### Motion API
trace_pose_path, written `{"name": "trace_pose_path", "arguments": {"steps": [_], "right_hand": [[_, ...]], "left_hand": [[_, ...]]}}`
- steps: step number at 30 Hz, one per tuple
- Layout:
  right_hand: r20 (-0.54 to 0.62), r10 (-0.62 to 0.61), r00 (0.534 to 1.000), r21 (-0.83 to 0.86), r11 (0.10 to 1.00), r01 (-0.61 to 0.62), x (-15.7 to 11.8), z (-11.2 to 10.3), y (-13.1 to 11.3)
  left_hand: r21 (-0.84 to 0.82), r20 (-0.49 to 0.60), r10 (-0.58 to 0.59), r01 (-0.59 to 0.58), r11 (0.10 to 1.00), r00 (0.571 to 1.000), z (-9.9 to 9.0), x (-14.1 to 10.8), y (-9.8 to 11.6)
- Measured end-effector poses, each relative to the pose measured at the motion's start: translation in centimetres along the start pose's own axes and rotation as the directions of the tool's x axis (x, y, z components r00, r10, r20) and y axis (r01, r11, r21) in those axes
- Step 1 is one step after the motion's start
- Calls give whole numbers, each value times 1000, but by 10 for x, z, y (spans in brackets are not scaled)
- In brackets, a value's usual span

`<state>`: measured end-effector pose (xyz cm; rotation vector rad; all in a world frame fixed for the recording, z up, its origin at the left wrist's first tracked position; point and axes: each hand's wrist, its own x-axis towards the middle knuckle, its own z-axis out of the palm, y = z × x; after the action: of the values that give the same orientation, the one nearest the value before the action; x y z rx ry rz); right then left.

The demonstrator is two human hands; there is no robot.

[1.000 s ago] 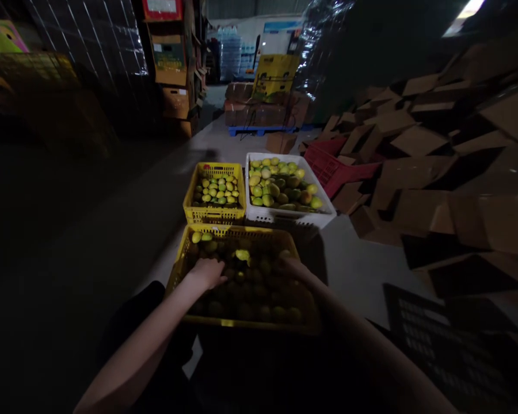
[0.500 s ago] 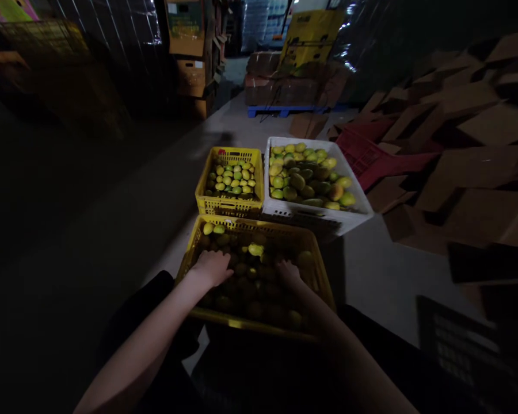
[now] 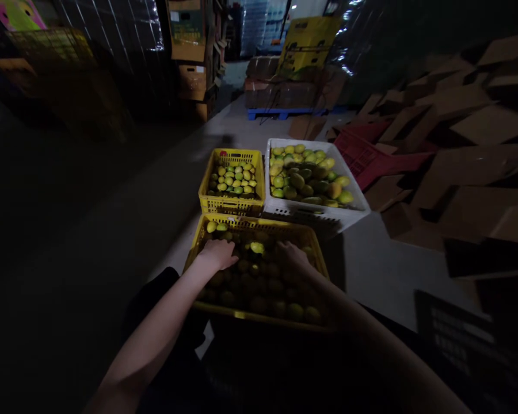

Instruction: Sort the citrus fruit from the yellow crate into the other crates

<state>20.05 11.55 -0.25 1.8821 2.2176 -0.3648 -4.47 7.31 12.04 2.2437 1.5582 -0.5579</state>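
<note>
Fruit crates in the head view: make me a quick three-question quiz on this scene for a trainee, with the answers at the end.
1. Which crate are the left hand and right hand at?
2. True or false: the red crate is to the right of the white crate.
3. Fill in: the pallet in the background is coloured ____.

Key: 1. The front yellow crate. 2. True. 3. Blue.

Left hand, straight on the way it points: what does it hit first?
Most likely the lit yellow fruit in the near yellow crate; the left hand points forward and rightward. Deep shadow leaves depth unclear, so the darker fruit could come first.
</note>
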Motion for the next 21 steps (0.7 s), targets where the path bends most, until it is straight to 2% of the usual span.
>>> {"name": "trace_pose_path", "arguments": {"steps": [3,4,6,7,10,12,13,15,17,21], "right_hand": [[-170,-32,985,119,991,53,-24,-45,2],[-274,-26,961,227,970,92,-33,-58,3],[-431,12,902,466,859,211,-52,-76,4],[-466,60,883,590,765,259,-62,-82,4],[-408,217,887,865,403,299,-84,-88,2],[-337,277,900,937,196,291,-94,-90,1],[-312,294,904,950,122,289,-99,-92,0],[-283,314,906,957,28,289,-107,-98,-1],[-263,319,910,958,-27,286,-113,-105,-3],[-219,322,921,965,-71,254,-121,-115,-3]], "left_hand": [[32,15,11,-12,999,1000,7,4,9],[38,27,23,-24,999,999,12,6,13],[39,72,57,-60,997,996,27,12,21],[32,102,76,-79,996,992,37,16,24],[-11,167,128,-128,992,978,73,29,30],[-53,170,140,-133,990,975,97,40,31],[-74,163,132,-122,990,978,108,48,31],[-117,140,91,-75,990,986,125,66,34],[-157,112,35,-17,987,993,135,89,39],[-229,70,-55,70,971,996,137,142,61]]}}
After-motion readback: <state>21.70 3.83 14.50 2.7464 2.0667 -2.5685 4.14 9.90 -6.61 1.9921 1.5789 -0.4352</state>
